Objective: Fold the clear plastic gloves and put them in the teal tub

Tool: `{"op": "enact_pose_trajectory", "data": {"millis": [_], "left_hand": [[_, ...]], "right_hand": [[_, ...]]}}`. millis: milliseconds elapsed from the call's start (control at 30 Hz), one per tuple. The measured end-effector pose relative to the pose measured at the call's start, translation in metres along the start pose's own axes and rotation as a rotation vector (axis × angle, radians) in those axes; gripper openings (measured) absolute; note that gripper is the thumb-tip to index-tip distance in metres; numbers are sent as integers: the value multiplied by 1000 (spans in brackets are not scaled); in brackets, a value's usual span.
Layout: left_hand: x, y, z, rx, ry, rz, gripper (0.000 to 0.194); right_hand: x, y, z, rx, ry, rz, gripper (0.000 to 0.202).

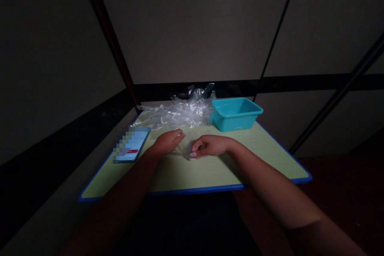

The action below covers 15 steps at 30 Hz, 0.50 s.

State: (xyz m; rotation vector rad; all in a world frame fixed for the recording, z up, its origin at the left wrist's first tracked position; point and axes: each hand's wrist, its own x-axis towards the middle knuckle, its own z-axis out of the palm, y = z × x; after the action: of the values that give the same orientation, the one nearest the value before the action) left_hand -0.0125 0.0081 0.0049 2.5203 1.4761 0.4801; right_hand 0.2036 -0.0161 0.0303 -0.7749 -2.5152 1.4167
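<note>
A thin, clear plastic bag (pixel 186 147) lies between my hands, low over the table. Its outline is faint and hard to follow. My right hand (pixel 211 146) pinches the bag's near edge between thumb and curled fingers. From the other side, my left hand (pixel 168 142) has its fingers drawn together on the bag; their undersides are hidden. Just beyond both hands spreads a loose heap of crumpled clear plastic bags (pixel 189 112).
A turquoise plastic basin (pixel 235 122) stands at the table's back right. On the left lies a phone (pixel 133 144) with its screen lit, partly pixelated. The pale yellow-green table (pixel 192 178) has a blue rim. Panelled walls (pixel 195 28) rise behind and to the left.
</note>
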Motion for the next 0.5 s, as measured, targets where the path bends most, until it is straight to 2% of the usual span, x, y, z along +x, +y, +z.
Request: {"op": "enact_pose_trajectory", "data": {"millis": [100, 167, 233, 300, 367, 433, 500], "left_hand": [[1, -2, 2, 0, 5, 13, 36], [1, -3, 2, 16, 13, 32, 33], [1, -2, 2, 56, 57, 52, 29], [0, 0, 2, 91, 143, 76, 25], [0, 3, 3, 77, 206, 130, 23], [-1, 10, 4, -3, 196, 221, 21], [-3, 18, 6, -111, 120, 323, 20]], "right_hand": [[-4, 1, -5, 218, -159, 24, 38], [-4, 5, -8, 261, -159, 75, 31], [-3, 9, -10, 206, -42, 130, 19], [-1, 13, -13, 127, 151, 166, 8], [1, 16, -15, 68, 320, 194, 11], [3, 18, -17, 20, 364, 234, 18], [3, 18, -17, -42, 316, 283, 20]]}}
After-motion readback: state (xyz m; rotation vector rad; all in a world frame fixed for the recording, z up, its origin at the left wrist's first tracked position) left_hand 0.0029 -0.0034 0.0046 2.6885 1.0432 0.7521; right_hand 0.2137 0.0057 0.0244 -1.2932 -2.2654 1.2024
